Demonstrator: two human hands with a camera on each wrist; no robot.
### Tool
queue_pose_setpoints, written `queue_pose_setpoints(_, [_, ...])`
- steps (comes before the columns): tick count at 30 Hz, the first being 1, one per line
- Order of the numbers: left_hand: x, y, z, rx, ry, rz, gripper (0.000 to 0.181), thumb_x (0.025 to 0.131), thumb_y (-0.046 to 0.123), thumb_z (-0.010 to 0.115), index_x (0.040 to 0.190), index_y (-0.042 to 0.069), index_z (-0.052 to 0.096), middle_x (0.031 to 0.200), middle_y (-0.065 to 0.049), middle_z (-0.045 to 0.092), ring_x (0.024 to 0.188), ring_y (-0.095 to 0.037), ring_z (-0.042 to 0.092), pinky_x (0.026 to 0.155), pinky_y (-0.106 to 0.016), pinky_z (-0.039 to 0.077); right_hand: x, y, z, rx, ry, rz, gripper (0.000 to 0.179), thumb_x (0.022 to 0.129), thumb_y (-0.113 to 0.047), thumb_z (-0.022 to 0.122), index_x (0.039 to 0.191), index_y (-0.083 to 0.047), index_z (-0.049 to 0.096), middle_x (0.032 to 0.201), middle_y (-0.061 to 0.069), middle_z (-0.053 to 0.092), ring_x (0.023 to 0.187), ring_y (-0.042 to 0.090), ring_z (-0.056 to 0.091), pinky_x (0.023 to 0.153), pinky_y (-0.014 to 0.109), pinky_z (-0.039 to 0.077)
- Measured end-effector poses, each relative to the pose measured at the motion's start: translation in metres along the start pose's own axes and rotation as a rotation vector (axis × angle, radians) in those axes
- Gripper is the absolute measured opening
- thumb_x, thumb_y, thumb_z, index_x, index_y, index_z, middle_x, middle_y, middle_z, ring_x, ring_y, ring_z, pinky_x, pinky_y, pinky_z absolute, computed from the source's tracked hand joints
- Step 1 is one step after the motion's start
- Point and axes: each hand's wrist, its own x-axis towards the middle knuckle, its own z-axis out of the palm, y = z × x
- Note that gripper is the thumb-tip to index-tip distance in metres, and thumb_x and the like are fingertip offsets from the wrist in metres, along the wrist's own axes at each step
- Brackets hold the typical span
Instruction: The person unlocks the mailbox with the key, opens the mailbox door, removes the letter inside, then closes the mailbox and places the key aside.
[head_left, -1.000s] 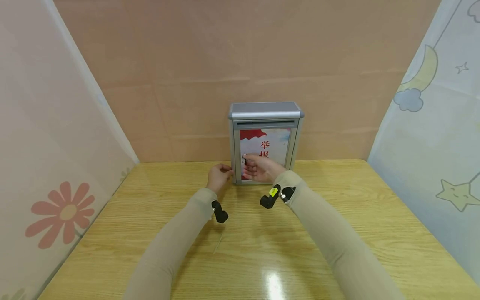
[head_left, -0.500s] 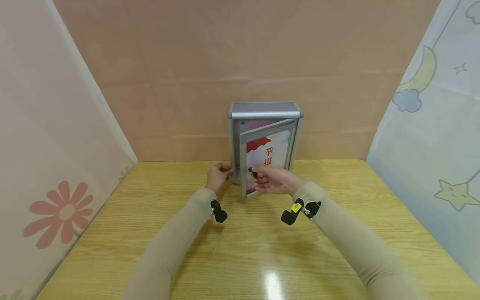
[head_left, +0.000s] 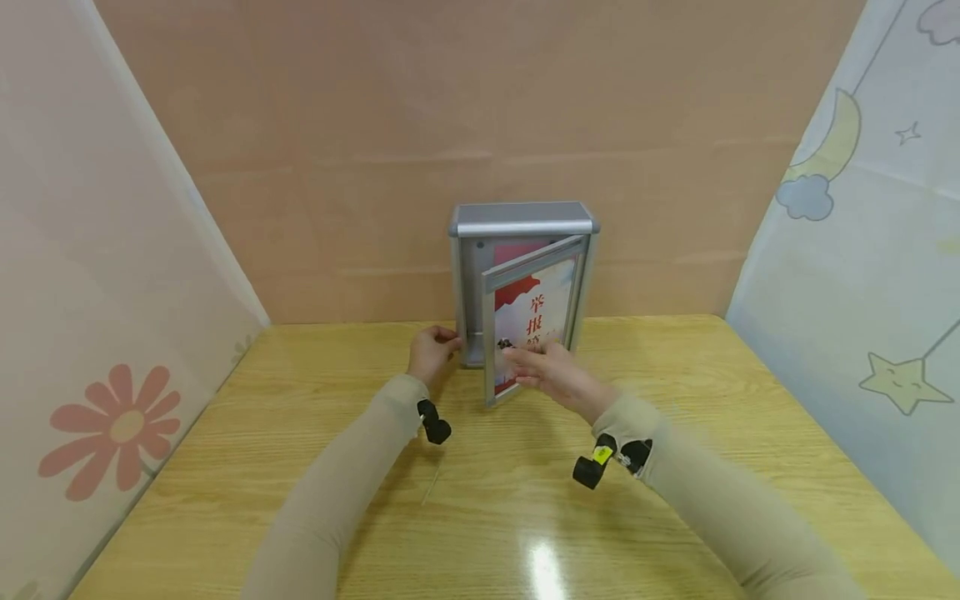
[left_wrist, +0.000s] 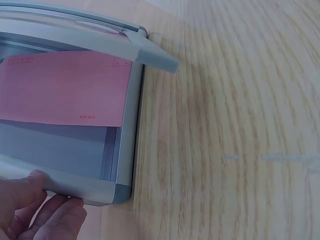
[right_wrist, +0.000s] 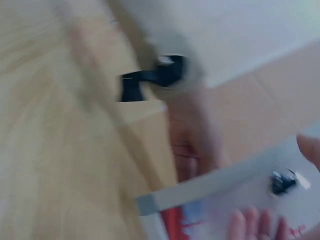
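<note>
A grey metal report box (head_left: 525, 218) stands upright at the back of the table, its framed poster door (head_left: 551, 287) swung partway out on the right side. Thumb in front and fingers at the side, my left hand (head_left: 431, 354) grips the box's left edge near the bottom. Inside, the left wrist view shows a pink envelope (left_wrist: 70, 95). A key (right_wrist: 282, 182) sits in the door's lock. Just off it is my right hand (head_left: 558, 375), thumb and fingers spread apart, in front of the door; the right wrist view is blurred.
The wooden table (head_left: 360, 517) carries a thin pale stick (head_left: 432, 483) near the left forearm. A plain tan backdrop (head_left: 360, 167) rises behind the box. Printed panels stand left and right, with a flower (head_left: 123, 427) and a star (head_left: 906, 383).
The box door has swung from closed to partly open, toward me. My right hand pulled it by the key, then let go and drew back slightly right. The left hand kept its grip.
</note>
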Motion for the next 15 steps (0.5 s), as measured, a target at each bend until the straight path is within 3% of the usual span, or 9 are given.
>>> queue_pose_setpoints(4, [0.0, 0.001, 0.0, 0.003, 0.001, -0.002, 0.017, 0.09, 0.009, 0.068, 0.103, -0.002, 0.066, 0.1, -0.015, 0.065, 0.093, -0.029, 0.064, 0.081, -0.036, 0.055, 0.0, 0.019, 0.024, -0.089, 0.24, -0.17, 0.052, 0.09, -0.016, 0.069, 0.125, 0.002, 0.035, 0.119, 0.014, 0.042, 0.108, 0.024, 0.046, 0.095, 0.036, 0.044])
queue_pose_setpoints(6, [-0.001, 0.002, -0.001, 0.003, 0.002, -0.001, 0.017, 0.091, 0.01, 0.068, 0.103, -0.002, 0.066, 0.1, -0.015, 0.065, 0.094, -0.03, 0.064, 0.08, -0.035, 0.055, 0.001, 0.027, 0.035, -0.083, 0.31, -0.224, 0.046, 0.087, -0.014, 0.072, 0.114, -0.003, 0.035, 0.109, 0.009, 0.041, 0.1, 0.021, 0.042, 0.087, 0.032, 0.041])
queue_pose_setpoints(9, [-0.002, 0.003, -0.001, 0.004, 0.003, 0.0, 0.019, 0.091, 0.01, 0.068, 0.105, -0.002, 0.066, 0.101, -0.016, 0.066, 0.097, -0.033, 0.064, 0.08, -0.035, 0.055, 0.005, 0.036, 0.051, -0.052, 0.384, -0.258, 0.046, 0.086, -0.014, 0.074, 0.106, -0.005, 0.033, 0.105, 0.007, 0.04, 0.096, 0.02, 0.04, 0.082, 0.03, 0.038])
queue_pose_setpoints(15, [-0.004, 0.003, 0.0, -0.001, -0.009, -0.011, 0.019, 0.091, 0.011, 0.067, 0.106, -0.002, 0.065, 0.102, -0.016, 0.065, 0.1, -0.035, 0.063, 0.081, -0.035, 0.054, 0.018, 0.047, 0.069, 0.028, 0.526, -0.271, 0.049, 0.083, -0.015, 0.077, 0.107, -0.005, 0.035, 0.104, 0.006, 0.039, 0.095, 0.021, 0.038, 0.083, 0.031, 0.036])
